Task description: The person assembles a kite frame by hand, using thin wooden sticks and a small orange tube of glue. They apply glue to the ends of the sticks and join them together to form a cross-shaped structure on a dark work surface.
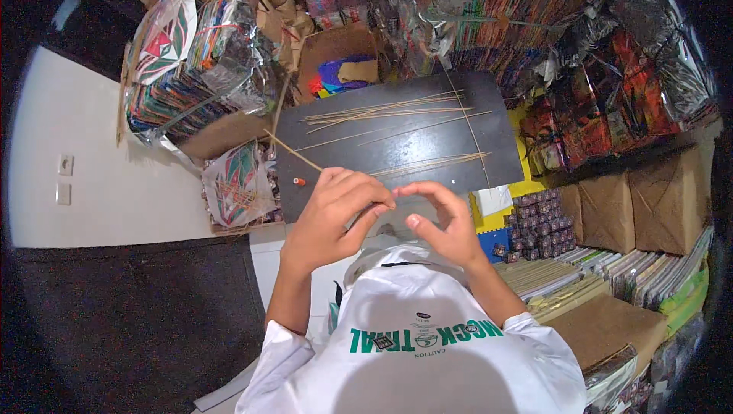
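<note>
My left hand [337, 214] is closed around a thin bamboo stick [294, 149], which slants up and left past the near left part of the dark table [500, 127]. My right hand [444, 224] curves toward it, thumb and fingers apart. Its index fingertip meets the left fingertips; nothing shows clearly in its grasp. On the tabletop beyond lie several thin bamboo sticks [382, 114], mostly side by side, with another bunch [439, 163] closer to me. One longer stick [467, 120] crosses at the right. A small orange-and-white spool [298, 182] rests left of my left hand.
An open cardboard box [336, 46] with colourful pieces adjoins the table's far side. Wrapped stacks of patterned sheets [202, 70] rise at the left, and more [504, 24] behind. Small dark boxes [540, 223] and brown parcels [660, 200] are piled at the right.
</note>
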Tool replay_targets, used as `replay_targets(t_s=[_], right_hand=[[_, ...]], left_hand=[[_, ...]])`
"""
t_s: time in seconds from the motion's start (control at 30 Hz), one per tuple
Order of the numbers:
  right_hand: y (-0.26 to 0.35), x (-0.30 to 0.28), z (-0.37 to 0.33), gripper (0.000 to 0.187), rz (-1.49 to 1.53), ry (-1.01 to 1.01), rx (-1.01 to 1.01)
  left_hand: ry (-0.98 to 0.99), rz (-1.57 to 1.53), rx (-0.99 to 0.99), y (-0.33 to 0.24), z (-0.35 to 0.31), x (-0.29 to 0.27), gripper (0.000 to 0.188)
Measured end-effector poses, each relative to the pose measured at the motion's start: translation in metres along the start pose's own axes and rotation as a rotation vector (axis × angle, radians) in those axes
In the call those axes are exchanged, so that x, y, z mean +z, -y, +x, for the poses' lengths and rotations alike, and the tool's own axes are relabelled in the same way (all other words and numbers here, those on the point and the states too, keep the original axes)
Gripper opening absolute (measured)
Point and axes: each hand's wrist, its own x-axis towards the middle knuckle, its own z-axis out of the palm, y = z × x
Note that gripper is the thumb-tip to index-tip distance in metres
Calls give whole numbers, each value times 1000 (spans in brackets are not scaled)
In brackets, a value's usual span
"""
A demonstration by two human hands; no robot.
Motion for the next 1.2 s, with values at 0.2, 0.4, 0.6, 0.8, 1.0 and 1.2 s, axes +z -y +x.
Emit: replay_targets(t_s=[0.2,0.4,0.6,0.8,1.0,1.2], right_hand=[[3,-5,-3,13,59,104,140],[12,-3,-2,10,117,80,120],[18,-1,-3,11,131,67,143],[20,1,-5,11,117,52,162],[21,3,-8,10,113,19,126],[20,4,-11,8,140,-39,125]], left_hand=[[21,-163,29,1,11,3,6],[10,-348,-74,1,12,4,17],[50,-363,-15,6,15,3,25],[50,-343,6,4,18,4,21],[58,-343,29,3,20,4,13],[69,-353,4,2,19,1,11]])
